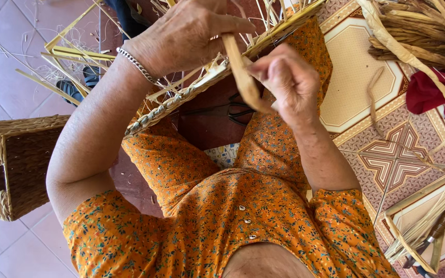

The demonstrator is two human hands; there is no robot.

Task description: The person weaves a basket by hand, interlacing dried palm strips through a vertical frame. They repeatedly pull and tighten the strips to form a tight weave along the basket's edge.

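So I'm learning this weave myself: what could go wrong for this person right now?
The flat strand, bent between the left hand and right hand, may crease or split. The stiff stakes sticking out of the half-woven frame could poke the forearm. The scissors lying on the lap under the work could slip or jab.

The person wears an orange short-sleeved dress [243, 206] printed all over with small flowers, with a row of small pale buttons [245, 221] down the chest. A silver chain bracelet [137, 65] circles the left wrist.
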